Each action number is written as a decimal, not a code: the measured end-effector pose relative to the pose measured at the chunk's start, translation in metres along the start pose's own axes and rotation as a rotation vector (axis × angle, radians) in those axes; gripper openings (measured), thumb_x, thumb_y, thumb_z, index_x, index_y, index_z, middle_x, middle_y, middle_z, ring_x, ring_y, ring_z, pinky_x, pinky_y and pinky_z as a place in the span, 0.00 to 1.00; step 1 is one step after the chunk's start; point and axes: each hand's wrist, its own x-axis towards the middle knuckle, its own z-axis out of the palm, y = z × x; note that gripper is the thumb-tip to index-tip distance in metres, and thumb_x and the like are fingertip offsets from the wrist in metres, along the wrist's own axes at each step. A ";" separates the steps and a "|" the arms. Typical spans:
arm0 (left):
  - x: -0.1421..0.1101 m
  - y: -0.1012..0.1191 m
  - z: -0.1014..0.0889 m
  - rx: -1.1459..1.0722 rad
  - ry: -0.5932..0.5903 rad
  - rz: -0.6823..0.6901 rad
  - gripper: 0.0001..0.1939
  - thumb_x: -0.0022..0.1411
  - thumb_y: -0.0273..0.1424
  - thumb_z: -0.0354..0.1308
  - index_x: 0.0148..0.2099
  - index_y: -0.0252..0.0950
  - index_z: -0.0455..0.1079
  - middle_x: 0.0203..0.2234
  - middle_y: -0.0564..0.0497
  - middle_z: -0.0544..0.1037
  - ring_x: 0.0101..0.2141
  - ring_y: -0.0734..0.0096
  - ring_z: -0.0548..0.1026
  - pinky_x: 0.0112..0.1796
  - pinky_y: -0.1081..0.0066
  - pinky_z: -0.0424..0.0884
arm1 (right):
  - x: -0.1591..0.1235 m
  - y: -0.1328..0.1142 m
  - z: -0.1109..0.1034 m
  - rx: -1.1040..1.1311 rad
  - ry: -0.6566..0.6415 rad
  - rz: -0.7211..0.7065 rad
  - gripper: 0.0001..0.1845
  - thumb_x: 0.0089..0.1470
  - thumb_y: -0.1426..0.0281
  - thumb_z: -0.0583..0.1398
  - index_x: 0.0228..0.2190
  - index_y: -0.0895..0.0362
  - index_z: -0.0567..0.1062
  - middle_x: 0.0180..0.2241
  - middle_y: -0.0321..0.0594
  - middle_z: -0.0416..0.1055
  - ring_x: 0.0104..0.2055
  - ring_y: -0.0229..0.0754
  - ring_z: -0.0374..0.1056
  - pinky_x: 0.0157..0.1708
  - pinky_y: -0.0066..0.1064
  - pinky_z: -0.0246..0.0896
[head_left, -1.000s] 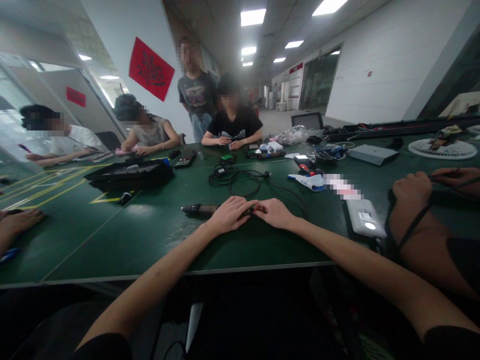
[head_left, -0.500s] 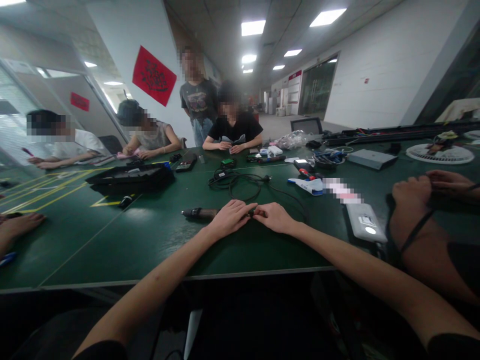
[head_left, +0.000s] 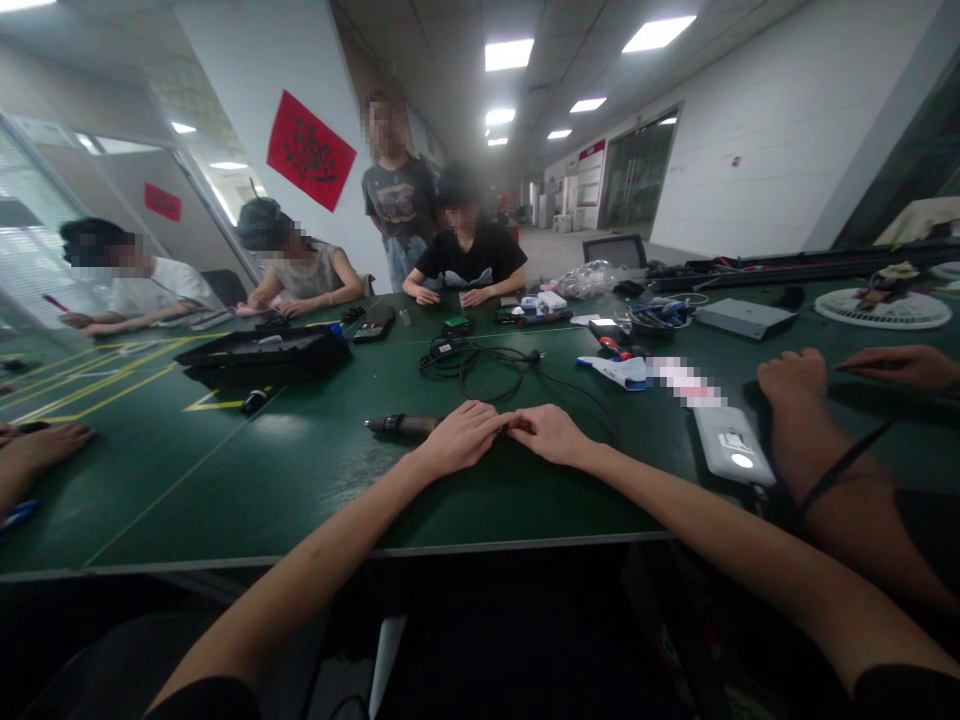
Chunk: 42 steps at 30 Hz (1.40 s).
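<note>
Head view gave me the dark cylindrical tool on the green table, short of the coiled cord. My left hand covered its rear, grip hidden; my right hand pinched closed beside it, contents unclear.

We see dim, cool room, lit by bright rectangular white ceiling panels, nearest ones blown out, milky haze around them. Daylight enters through pale slatted window blinds on left. Soft glare on glossy dark-green tabletop; deep shadow under its edge, detail lost. Our bare left hand and bare right hand look fairly clear; gap between fingertips too dark to read. Far background soft, faces pixelated. Wide-angle view bends walls, stretches edges.
</note>
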 end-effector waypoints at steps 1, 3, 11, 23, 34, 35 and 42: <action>0.000 0.000 0.001 0.008 0.005 -0.012 0.26 0.76 0.31 0.48 0.73 0.40 0.55 0.48 0.45 0.75 0.52 0.58 0.73 0.57 0.56 0.68 | 0.000 0.000 0.000 0.002 -0.003 -0.001 0.08 0.64 0.65 0.63 0.39 0.54 0.82 0.37 0.40 0.81 0.37 0.42 0.75 0.36 0.29 0.60; 0.001 0.000 0.001 0.021 0.018 -0.036 0.25 0.77 0.33 0.48 0.72 0.40 0.55 0.46 0.45 0.76 0.51 0.57 0.73 0.56 0.56 0.69 | 0.000 0.000 0.001 0.003 -0.009 0.007 0.08 0.64 0.65 0.63 0.39 0.54 0.82 0.36 0.39 0.81 0.36 0.42 0.75 0.35 0.29 0.59; 0.001 0.000 0.000 -0.002 0.016 -0.021 0.27 0.75 0.30 0.49 0.73 0.40 0.55 0.47 0.45 0.76 0.52 0.58 0.72 0.57 0.56 0.68 | 0.000 0.000 0.000 0.004 -0.008 0.014 0.09 0.65 0.64 0.63 0.39 0.55 0.82 0.36 0.40 0.81 0.36 0.42 0.74 0.36 0.29 0.59; 0.000 -0.002 0.003 -0.010 0.023 -0.048 0.25 0.76 0.34 0.50 0.72 0.40 0.57 0.47 0.45 0.76 0.52 0.58 0.73 0.57 0.55 0.68 | 0.000 0.000 0.001 0.003 -0.006 0.022 0.08 0.65 0.65 0.63 0.39 0.55 0.81 0.36 0.39 0.81 0.37 0.42 0.75 0.35 0.29 0.60; -0.001 -0.002 0.003 -0.028 0.015 -0.027 0.27 0.75 0.32 0.52 0.73 0.42 0.55 0.49 0.45 0.76 0.52 0.59 0.73 0.56 0.57 0.69 | 0.000 0.001 0.001 -0.019 -0.008 0.050 0.09 0.65 0.64 0.63 0.40 0.55 0.81 0.36 0.40 0.81 0.36 0.41 0.75 0.37 0.29 0.62; -0.001 -0.002 0.003 -0.030 0.010 -0.020 0.28 0.75 0.31 0.51 0.73 0.42 0.55 0.49 0.45 0.76 0.52 0.59 0.73 0.57 0.57 0.68 | 0.000 0.001 0.001 -0.022 -0.009 0.052 0.09 0.65 0.64 0.63 0.40 0.55 0.81 0.36 0.40 0.81 0.36 0.41 0.75 0.37 0.29 0.62; 0.000 -0.001 0.002 -0.033 0.020 -0.062 0.28 0.75 0.33 0.52 0.73 0.41 0.54 0.49 0.45 0.76 0.53 0.58 0.72 0.56 0.57 0.69 | 0.000 -0.002 -0.002 0.023 -0.021 0.043 0.08 0.65 0.65 0.63 0.39 0.55 0.81 0.36 0.39 0.81 0.37 0.41 0.76 0.36 0.29 0.61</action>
